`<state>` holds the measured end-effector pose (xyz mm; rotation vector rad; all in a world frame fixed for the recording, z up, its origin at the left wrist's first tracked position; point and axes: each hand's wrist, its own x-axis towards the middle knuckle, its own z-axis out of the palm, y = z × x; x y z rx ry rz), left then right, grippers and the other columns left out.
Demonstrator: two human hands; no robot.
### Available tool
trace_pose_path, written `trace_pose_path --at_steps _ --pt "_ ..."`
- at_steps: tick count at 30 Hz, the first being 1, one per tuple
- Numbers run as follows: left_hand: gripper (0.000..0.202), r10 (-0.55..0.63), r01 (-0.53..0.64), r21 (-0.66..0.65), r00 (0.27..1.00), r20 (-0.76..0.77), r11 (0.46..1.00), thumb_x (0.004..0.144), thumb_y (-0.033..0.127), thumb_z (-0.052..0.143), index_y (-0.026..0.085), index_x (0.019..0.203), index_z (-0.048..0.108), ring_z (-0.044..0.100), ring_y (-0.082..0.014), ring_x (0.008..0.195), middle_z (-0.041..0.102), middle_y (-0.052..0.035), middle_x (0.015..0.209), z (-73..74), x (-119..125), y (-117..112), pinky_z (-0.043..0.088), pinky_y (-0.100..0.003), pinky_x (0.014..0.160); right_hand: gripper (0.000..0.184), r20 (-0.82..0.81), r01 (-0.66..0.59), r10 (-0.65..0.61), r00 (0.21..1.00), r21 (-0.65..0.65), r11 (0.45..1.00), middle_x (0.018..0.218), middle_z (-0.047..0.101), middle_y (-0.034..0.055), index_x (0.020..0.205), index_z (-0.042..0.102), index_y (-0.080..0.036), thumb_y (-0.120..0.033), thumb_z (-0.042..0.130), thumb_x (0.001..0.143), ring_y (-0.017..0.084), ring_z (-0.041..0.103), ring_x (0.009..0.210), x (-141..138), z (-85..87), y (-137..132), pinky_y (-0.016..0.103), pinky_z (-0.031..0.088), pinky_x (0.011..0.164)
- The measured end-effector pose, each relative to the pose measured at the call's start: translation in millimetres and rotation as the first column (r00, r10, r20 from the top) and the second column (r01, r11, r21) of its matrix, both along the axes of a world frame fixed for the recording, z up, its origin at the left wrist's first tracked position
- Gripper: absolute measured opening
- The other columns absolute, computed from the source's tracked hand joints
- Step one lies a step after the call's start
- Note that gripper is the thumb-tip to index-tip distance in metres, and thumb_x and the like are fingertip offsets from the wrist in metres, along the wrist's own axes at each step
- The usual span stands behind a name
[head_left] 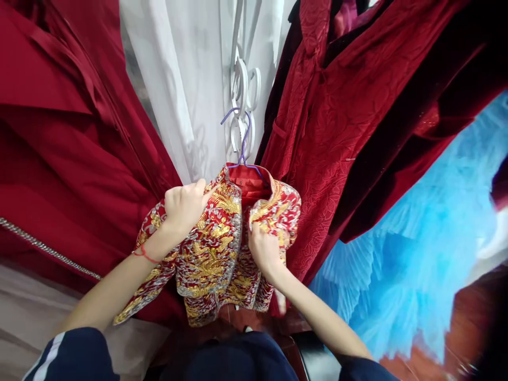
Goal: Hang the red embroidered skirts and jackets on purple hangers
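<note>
Both hands are on a red and gold embroidered jacket [214,259] that hangs from a purple hanger [243,148]. The left hand [184,207], a red string [143,255] at its wrist, is curled over the front panel just below the collar, fingers closed on the cloth. The right hand [265,250] grips the inner edge of the other panel, beside the centre opening; its fingertips are tucked into the fabric, so whether it pinches a fastening or only the edge cannot be told.

The jacket sits in the gap between a plain red gown [59,132] on one side and a patterned red robe [337,116] on the other, with a white curtain [186,79] behind and blue tulle [428,227] further right. The hanger's hook seems caught on white rings [242,87] above.

Its long axis runs collar to hem, collar up at the hanger and hem hanging down towards the person, front facing them.

Handling it well probably means bringing the two panel edges together evenly, holding close to the opening so the stiff embroidery does not crease, and keeping the shoulders seated on both ends of the hanger
</note>
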<state>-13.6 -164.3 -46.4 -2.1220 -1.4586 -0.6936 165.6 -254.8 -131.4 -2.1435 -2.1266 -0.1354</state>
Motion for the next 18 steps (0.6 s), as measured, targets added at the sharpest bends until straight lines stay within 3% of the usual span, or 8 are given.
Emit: trace_pose_path --at_steps 3,6,9,13,15,18 --pt "0.065 0.029 -0.028 -0.026 0.999 0.021 0.999 0.097 0.068 0.029 0.017 0.081 0.067 0.063 -0.0224 0.06 0.07 -0.0127 0.068 0.9 2.2 -6.6 0.019 -0.031 0.056 0.051 -0.048 0.117 -0.11 0.993 0.192 0.974 0.079 0.073 0.0147 0.107 0.068 -0.019 -0.03 0.018 0.105 0.024 0.072 0.067 -23.7 -1.6 4.3 0.028 0.046 0.053" --pt "0.069 0.079 -0.078 -0.079 0.997 0.017 0.994 0.097 0.069 0.024 0.017 0.085 0.069 0.066 -0.0254 0.066 0.071 -0.0149 0.073 3.8 3.1 -8.0 0.021 -0.031 0.057 0.041 -0.089 0.089 -0.065 0.994 0.301 0.949 0.071 0.071 0.012 0.1 0.067 -0.014 -0.028 0.029 0.105 0.02 0.068 0.059 -29.3 -9.0 6.7 0.025 0.039 0.05" --pt "0.072 0.095 -0.093 -0.139 0.995 0.004 0.986 0.097 0.069 0.021 0.017 0.088 0.07 0.068 -0.0275 0.072 0.073 -0.0162 0.078 4.0 4.6 -6.9 0.023 -0.032 0.058 0.025 -0.114 0.07 -0.032 0.993 0.349 0.934 0.064 0.068 0.0088 0.095 0.066 -0.011 -0.019 0.042 0.1 0.017 0.062 0.05 -29.6 -27.2 10.4 0.025 0.031 0.046" --pt "0.073 0.082 -0.08 -0.167 0.997 0.006 0.983 0.097 0.07 0.019 0.017 0.088 0.07 0.068 -0.0279 0.074 0.073 -0.016 0.079 3.0 4.7 -7.9 0.025 -0.032 0.06 0.033 -0.204 0.064 0.057 0.977 0.538 0.84 0.061 0.066 0.0069 0.109 0.064 -0.008 -0.025 0.037 0.103 0.015 0.058 0.048 -30.6 -51.3 16.1 0.025 0.033 0.049" --pt "0.072 0.061 -0.057 -0.163 0.998 0.019 0.985 0.096 0.071 0.022 0.017 0.087 0.07 0.068 -0.0274 0.074 0.073 -0.0153 0.079 3.1 1.8 -6.7 0.027 -0.031 0.061 0.035 -0.226 0.05 0.079 0.971 0.512 0.858 0.062 0.066 0.0067 0.113 0.063 -0.008 -0.027 0.035 0.103 0.014 0.055 0.047 -26.4 -58.2 20.5 0.025 0.031 0.048" --pt "0.067 0.014 -0.002 -0.169 0.997 0.07 0.986 0.094 0.072 0.03 0.019 0.088 0.07 0.067 -0.0269 0.072 0.072 -0.0129 0.075 3.6 -6.6 1.1 0.03 -0.031 0.062 0.029 -0.257 -0.07 0.194 0.947 0.425 0.902 0.067 0.067 0.0048 0.101 0.063 -0.013 -0.033 0.041 0.102 0.013 0.055 0.05 2.5 -60.8 18.7 0.024 0.032 0.05"
